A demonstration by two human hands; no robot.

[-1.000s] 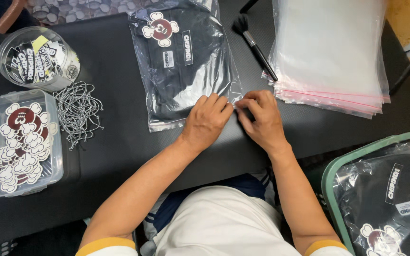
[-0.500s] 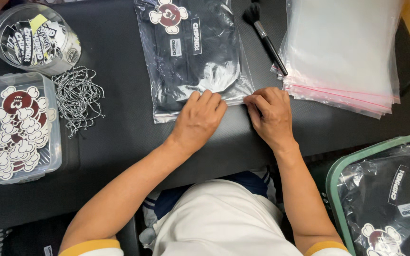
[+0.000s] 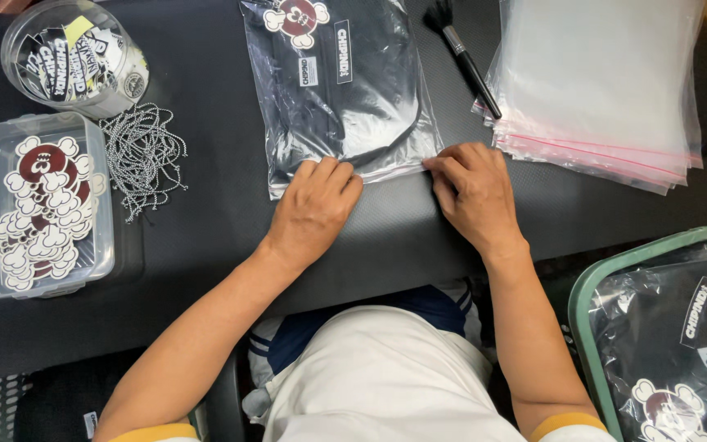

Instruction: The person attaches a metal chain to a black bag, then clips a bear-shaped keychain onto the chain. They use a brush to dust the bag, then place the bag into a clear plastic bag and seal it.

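A clear zip bag [image 3: 345,90] holding a black garment with a bear-shaped patch and tags lies flat on the black table [image 3: 206,237]. My left hand [image 3: 314,209] presses its fingertips on the bag's near edge, left of centre. At the bag's near right corner, my right hand [image 3: 472,192] pinches the sealing strip with curled fingers. Both hands rest on the tabletop.
A stack of empty clear bags [image 3: 599,90] with pink strips lies at the right, a black brush [image 3: 464,53] beside it. On the left are a tub of bear patches [image 3: 38,205], a pile of bead chains [image 3: 141,155] and a round tub of labels [image 3: 75,57]. A green-rimmed bin [image 3: 583,327] of packed bags stands at lower right.
My hands have spread apart along the bag's near edge, the right one sliding to the right corner. The view has shifted, so everything sits a little higher and further left.
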